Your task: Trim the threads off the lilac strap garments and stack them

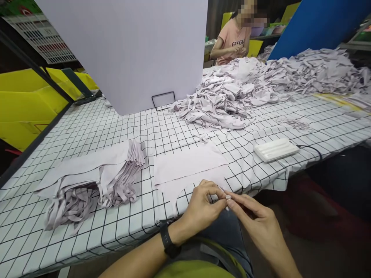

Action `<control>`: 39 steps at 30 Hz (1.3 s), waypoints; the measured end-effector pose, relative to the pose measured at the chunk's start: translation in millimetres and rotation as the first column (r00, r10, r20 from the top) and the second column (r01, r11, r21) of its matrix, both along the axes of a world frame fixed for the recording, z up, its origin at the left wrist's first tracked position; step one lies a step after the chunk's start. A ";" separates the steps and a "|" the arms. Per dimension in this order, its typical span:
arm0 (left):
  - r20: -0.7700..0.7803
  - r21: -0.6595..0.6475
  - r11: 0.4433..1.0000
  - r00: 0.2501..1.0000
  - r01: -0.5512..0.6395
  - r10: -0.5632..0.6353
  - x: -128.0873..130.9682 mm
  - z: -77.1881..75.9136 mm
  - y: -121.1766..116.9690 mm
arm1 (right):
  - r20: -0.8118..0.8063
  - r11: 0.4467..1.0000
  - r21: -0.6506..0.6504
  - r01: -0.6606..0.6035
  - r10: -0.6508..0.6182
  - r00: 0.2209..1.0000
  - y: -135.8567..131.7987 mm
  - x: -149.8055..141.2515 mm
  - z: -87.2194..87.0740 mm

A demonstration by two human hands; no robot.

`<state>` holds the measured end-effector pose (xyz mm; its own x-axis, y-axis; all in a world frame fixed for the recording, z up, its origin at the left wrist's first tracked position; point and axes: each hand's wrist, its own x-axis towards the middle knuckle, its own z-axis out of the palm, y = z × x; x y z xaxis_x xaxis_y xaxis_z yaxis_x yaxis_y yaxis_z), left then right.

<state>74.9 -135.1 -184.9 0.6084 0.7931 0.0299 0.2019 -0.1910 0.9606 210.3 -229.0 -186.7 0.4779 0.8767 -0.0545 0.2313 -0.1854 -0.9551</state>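
Observation:
A pale pinkish-grey cut fabric piece (188, 164) lies flat at the table's front edge, with a narrow strap hanging at its lower left. At its right corner, my left hand (198, 204) pinches a small pale folded fabric end (228, 197) between thumb and forefinger. The fingertips of my right hand (257, 216) close on the same bit from the other side, so the two hands meet just off the table edge. Fingers cover most of this strip, and how it joins the flat piece is hidden. Left of it rests a neat stack of similar fabric pieces (89, 164), straps bunched in front.
A large heap of loose fabric pieces (226, 96) spreads across the back right. A white box with a cable (275, 150) sits right of my hands, near small scraps (297, 123). A white board (139, 54) stands behind. A person in a pink shirt (233, 38) sits opposite.

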 end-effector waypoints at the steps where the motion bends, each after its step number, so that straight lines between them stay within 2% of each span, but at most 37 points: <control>1: -0.013 -0.008 1.000 1.000 -0.011 0.011 -0.1 -1.1 0.4 | 0.058 0.999 0.033 0.005 -0.007 0.998 3.0 -0.3 -0.9; 3: -0.025 -0.012 1.000 1.000 -0.019 0.018 -1.5 -3.1 1.2 | 0.133 0.996 0.088 0.014 -0.025 0.991 8.1 0.1 -2.6; 5: -0.031 0.026 1.000 0.999 -0.007 0.008 -4.3 -5.1 3.4 | 0.138 0.994 0.104 0.028 -0.042 0.989 11.4 2.2 -4.1; 8: -0.082 0.230 0.973 0.996 -0.006 0.026 -9.4 -8.9 14.0 | 0.036 0.998 0.010 0.054 -0.055 0.998 14.5 8.3 -4.9; 11: -0.171 0.498 0.867 0.980 0.002 0.097 -12.0 -13.8 35.1 | -0.083 0.992 -0.109 0.061 -0.071 0.994 20.2 15.4 -3.3; 14: -0.339 0.624 0.774 0.930 0.108 0.144 -8.9 -18.3 57.2 | -0.127 0.990 -0.129 0.057 -0.073 0.989 30.3 20.5 -1.1; 18: -0.505 0.636 0.733 0.848 0.242 0.158 -0.9 -22.8 71.6 | -0.117 0.983 -0.176 0.051 -0.073 0.990 44.0 23.5 0.4; 22: -0.503 0.661 0.706 0.848 0.253 0.167 2.4 -26.6 75.0 | -0.104 0.975 -0.216 0.054 -0.078 0.992 53.9 22.7 1.0; 24: -0.473 0.651 0.723 0.868 0.230 0.151 2.1 -28.1 77.7 | -0.120 0.975 -0.216 0.059 -0.087 0.989 58.3 20.5 1.0; 27: -0.398 0.606 0.778 0.910 0.165 0.117 1.9 -30.5 83.0 | -0.145 0.971 -0.226 0.071 -0.106 0.984 66.8 15.9 1.6; 30: -0.319 0.564 0.820 0.942 0.097 0.109 3.1 -33.1 86.4 | -0.175 0.967 -0.253 0.002 -0.047 0.983 78.9 11.9 3.6; 32: -0.283 0.559 0.826 0.953 0.075 0.106 4.0 -34.7 86.6 | -0.191 0.965 -0.255 -0.054 0.005 0.982 87.7 10.7 4.3; 36: -0.253 0.624 0.778 0.961 0.078 0.107 4.8 -38.2 85.5 | -0.239 0.954 -0.270 -0.130 0.064 0.969 101.4 12.5 -2.6; 39: -0.256 0.683 0.724 0.960 0.099 0.110 5.2 -42.0 85.4 | -0.276 0.940 -0.312 -0.137 0.049 0.960 107.8 14.4 -10.5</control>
<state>80.1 -49.7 -226.9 0.6706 0.6206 0.4064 0.4250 -0.7704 0.4752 224.7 -121.1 -197.2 0.3249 0.8289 -0.4553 0.0139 -0.4856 -0.8741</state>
